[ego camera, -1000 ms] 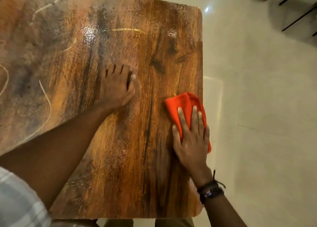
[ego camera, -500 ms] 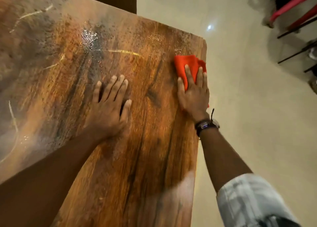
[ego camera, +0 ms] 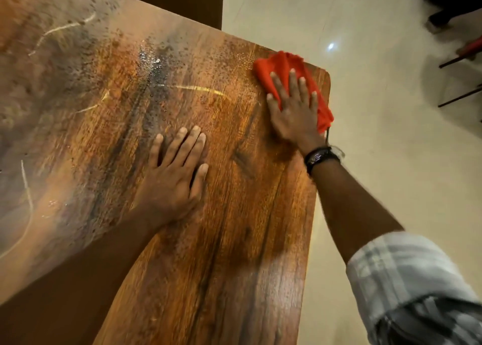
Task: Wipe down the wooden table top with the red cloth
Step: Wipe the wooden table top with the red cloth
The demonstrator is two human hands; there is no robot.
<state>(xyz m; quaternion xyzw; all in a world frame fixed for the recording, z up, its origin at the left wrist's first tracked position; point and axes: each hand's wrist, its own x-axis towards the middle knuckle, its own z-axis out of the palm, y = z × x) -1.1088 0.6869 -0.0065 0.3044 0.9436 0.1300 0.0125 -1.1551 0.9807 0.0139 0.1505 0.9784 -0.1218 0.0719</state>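
Head view: the right hand (ego camera: 294, 112), fingers straight, presses the red cloth (ego camera: 281, 65) flat at the far right corner of the table top (ego camera: 234, 240). The left hand (ego camera: 172, 177) rests flat mid-table, holding nothing.

Risk: the cloth overhangs the right edge and may slip off. Droplets (ego camera: 151, 60) further left could be missed.

— What's worn?
— A pale checked sleeve (ego camera: 407, 279) on the right arm.
— And the wrist?
— Dark bands (ego camera: 319, 157) behind the right hand (ego camera: 294, 112), a pale watch (ego camera: 338, 151) beside them, and a thin dark cord (ego camera: 328, 134).
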